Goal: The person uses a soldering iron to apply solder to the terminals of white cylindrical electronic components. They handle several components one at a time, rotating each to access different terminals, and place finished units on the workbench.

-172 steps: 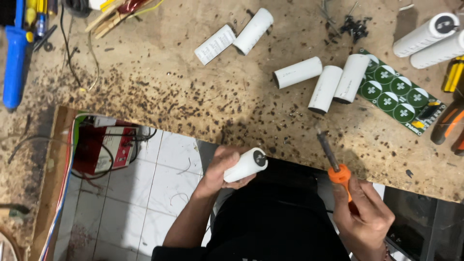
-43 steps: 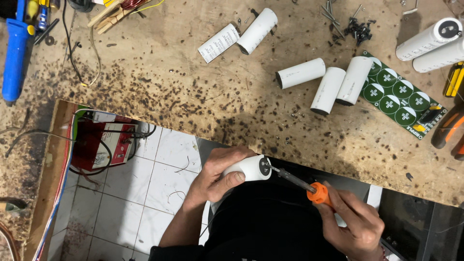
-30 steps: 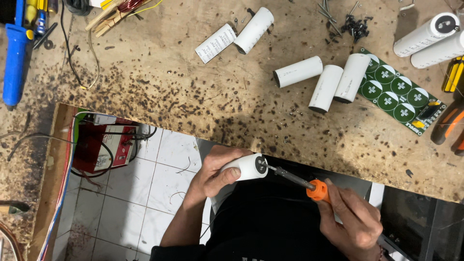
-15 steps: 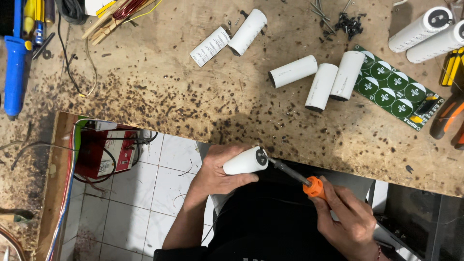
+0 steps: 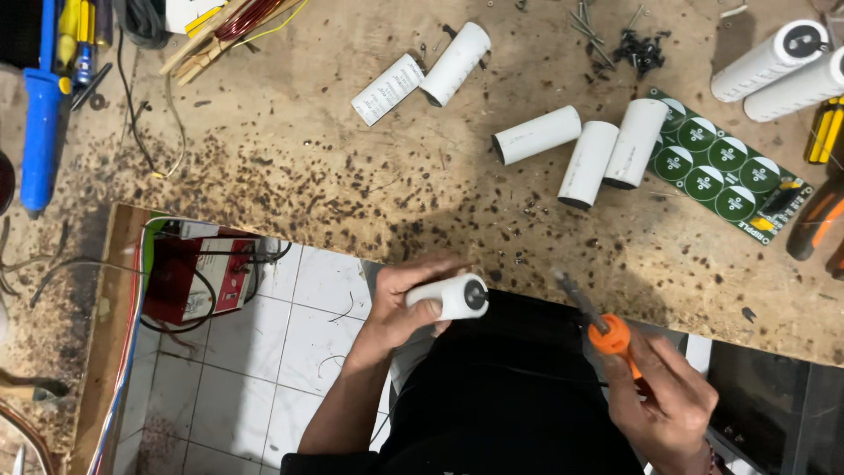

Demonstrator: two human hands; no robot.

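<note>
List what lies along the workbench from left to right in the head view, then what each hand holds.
Blue tool → two white tubes → three white tubes → green circuit board → two capped white cylinders. Left hand holds a white cylinder; right hand holds an orange-handled screwdriver.

I have one view only: my head camera looks almost straight down, fairly close, over the scorched, speckled wooden desk [image 5: 290, 149] edge and white tiled floor [image 5: 264, 369] below.
</note>
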